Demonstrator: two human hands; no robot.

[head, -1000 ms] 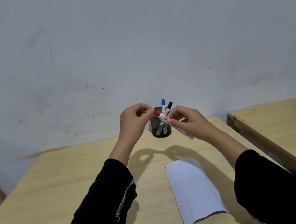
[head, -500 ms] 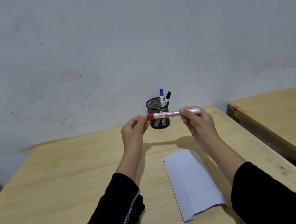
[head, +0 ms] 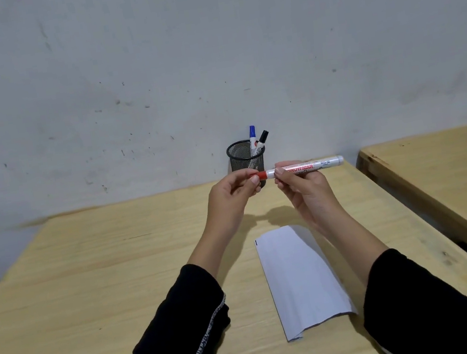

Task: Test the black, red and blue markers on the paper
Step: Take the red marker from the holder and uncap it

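Observation:
I hold the red marker [head: 310, 166] level above the table, in front of the black mesh holder [head: 246, 159]. My left hand [head: 234, 196] pinches its red cap at the left end. My right hand [head: 305, 193] grips the white barrel close to the cap. The cap still sits on the marker. The blue marker [head: 252, 135] and the black marker [head: 262, 140] stand in the holder, caps up. The white paper [head: 300, 276], folded and slightly curled, lies on the table below my right forearm.
The wooden table [head: 104, 274] stands against a grey wall. A second wooden table [head: 451, 169] is at the right, with a narrow gap between the two. Part of a stool or chair shows at the far left edge.
The red marker went from tilted near the holder to level between both hands. My right hand slid along the barrel toward the cap. The view has shifted slightly.

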